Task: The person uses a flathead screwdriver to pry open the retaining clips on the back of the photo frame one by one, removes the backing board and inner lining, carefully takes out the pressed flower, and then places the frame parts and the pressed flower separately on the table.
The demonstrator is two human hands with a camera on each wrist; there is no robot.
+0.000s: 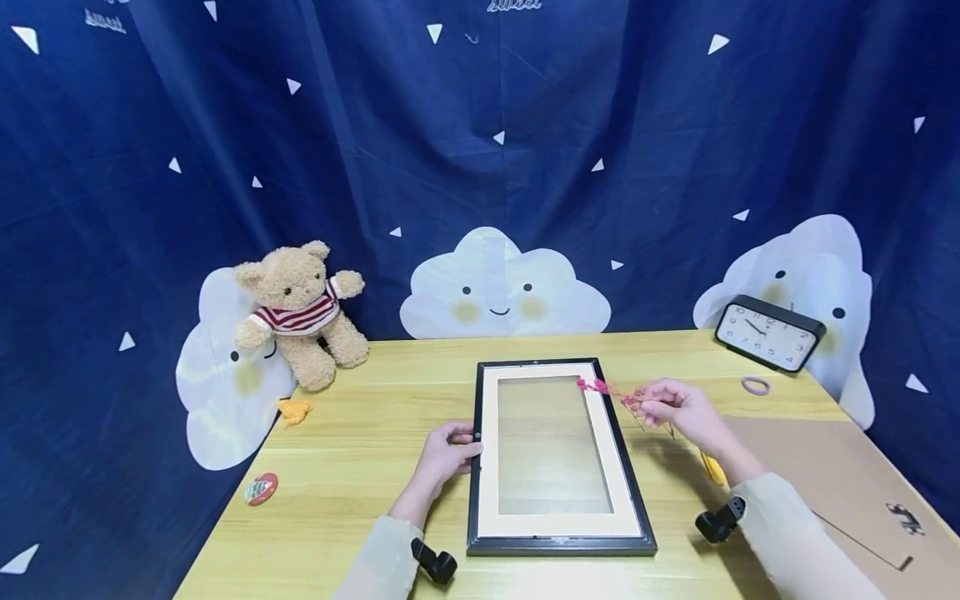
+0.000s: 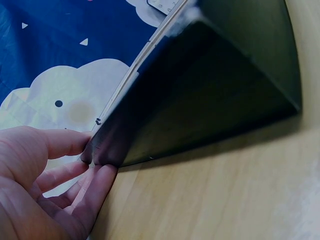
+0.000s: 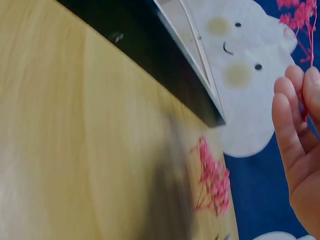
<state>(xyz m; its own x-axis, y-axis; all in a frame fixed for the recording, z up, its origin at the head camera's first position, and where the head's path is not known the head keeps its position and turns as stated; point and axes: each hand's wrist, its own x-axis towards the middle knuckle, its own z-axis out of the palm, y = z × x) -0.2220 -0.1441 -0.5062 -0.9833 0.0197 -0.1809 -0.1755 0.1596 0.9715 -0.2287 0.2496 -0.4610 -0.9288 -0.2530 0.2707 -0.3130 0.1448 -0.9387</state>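
A black picture frame (image 1: 562,546) with a cream mat lies on the wooden table, its middle see-through. At its left edge, my left hand (image 1: 442,457) grips the rim. The left wrist view shows the thumb on the upper edge of the frame's dark side (image 2: 200,100) and the fingers against that side. Over the frame's right side, my right hand (image 1: 678,408) pinches the thin stem of a pink flower sprig (image 3: 300,17) between thumb and fingers. Another pink sprig (image 3: 215,182) lies on the table beyond the frame in the right wrist view.
A brown backing board (image 1: 795,450) lies at the right, near a black clock (image 1: 770,333) and a purple ring (image 1: 755,385). Something yellow (image 1: 712,469) is partly hidden by my right wrist. At the left are a teddy bear (image 1: 300,321), an orange item (image 1: 294,410) and a round badge (image 1: 261,489).
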